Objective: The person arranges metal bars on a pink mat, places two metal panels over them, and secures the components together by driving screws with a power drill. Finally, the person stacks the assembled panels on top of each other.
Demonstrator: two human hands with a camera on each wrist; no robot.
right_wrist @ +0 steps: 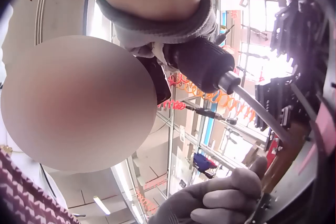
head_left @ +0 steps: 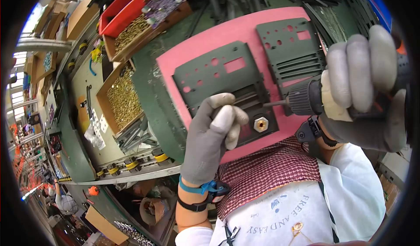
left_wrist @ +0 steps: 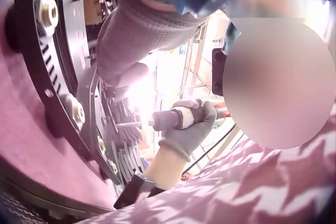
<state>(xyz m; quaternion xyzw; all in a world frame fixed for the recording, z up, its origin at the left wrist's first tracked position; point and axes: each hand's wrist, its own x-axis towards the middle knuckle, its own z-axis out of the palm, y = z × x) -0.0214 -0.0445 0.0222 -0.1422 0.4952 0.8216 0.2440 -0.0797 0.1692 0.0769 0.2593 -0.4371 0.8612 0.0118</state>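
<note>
Near panel (head_left: 214,84): dark metal with round and rectangular cutouts; lying on a pink sheet (head_left: 236,29) directly in front of the body, to the left of the right hand (head_left: 363,84); long axis apparently running away from the body, with a lean to the left at the far end.
Right hand: gloved, grasping a dark power driver (head_left: 306,98); off to the right of the near panel, with only the driver reaching over.
Driver bit (head_left: 276,103): roughly level across the head view, aimed left; at the tip, over the lower right part of the near panel, near the left fingers; impossible to tell whether touching metal.
Left hand (head_left: 214,130): gloved, nearer to the panel than the right, above the lower left part; with curled fingers and thumb close together; cannot tell whether pinching anything small or merely clenched.
Brass fitting (head_left: 257,124): 1 hexagonal piece on the near panel, just below the bit's tip in the head view; at least 2 clear in the left wrist view.
Second panel (head_left: 291,49): similar, slotted, farther right on the same sheet.
White shirt (head_left: 280,211): printed "FREE AND EASY", upside down in the head view; too small to read beside that.
Driver brand: none legible.
Circuit board (head_left: 170,1): purple, beside a red bin (head_left: 118,10); without readable marks.
</note>
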